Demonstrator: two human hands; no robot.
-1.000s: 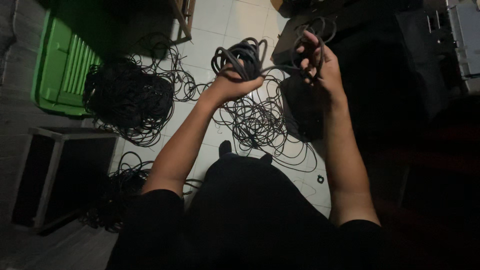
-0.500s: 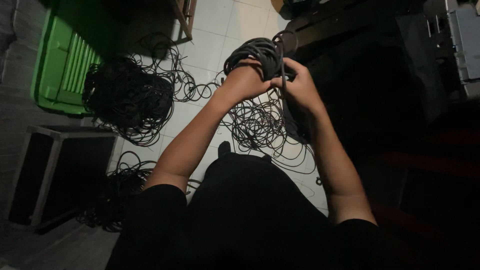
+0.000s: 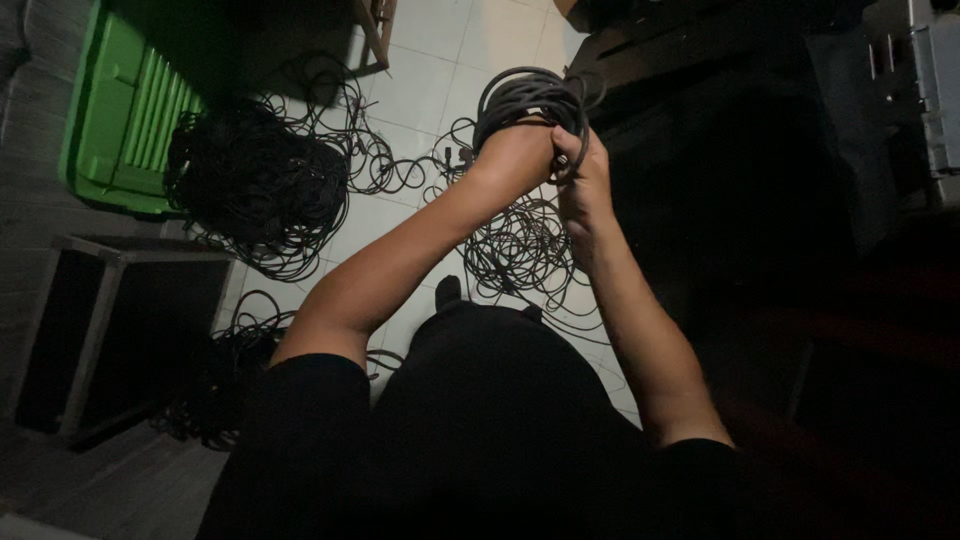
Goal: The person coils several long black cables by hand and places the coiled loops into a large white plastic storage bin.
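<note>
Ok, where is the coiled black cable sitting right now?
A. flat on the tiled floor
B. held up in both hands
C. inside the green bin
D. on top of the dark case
B: the coiled cable is gripped by the left hand and right hand, above the floor.

The person wears a black short-sleeved top, its sleeves ending above the elbows. Both forearms are bare, with no watch or bands showing. Dark clothing covers the lap.

Matt rubbery cable coil (image 3: 525,100), glossy floor tiles (image 3: 440,50)
</note>
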